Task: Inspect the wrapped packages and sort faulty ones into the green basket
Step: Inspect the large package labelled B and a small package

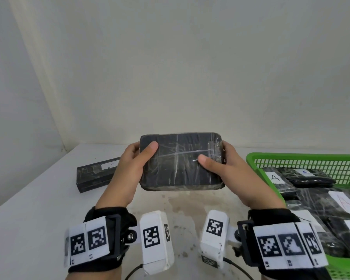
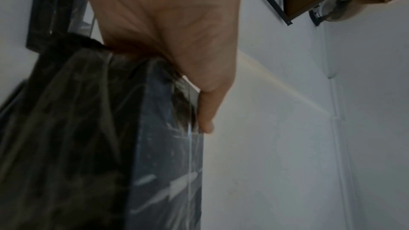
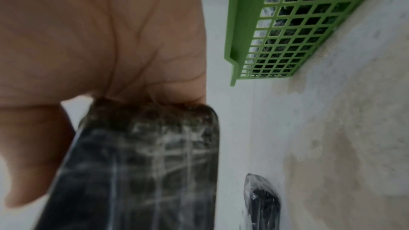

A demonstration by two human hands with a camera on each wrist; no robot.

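While both hands grip it, a black film-wrapped package [image 1: 180, 161] hangs above the white table [image 1: 38, 199].
The left hand [image 1: 127, 168] clasps its left end, thumb on the facing side; the right hand [image 1: 230, 170] clasps the right end likewise; the green basket [image 1: 257, 160] sits to the right, holding wrapped packages labelled "A" [image 1: 275, 177]; a long black wrapped box [image 1: 95, 174] lies on the table at left.

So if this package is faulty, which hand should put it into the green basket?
Probably the right hand. It already grips the package at its right end, and the basket stands directly to its right on the table. The left hand holds the far end and would have to cross over.
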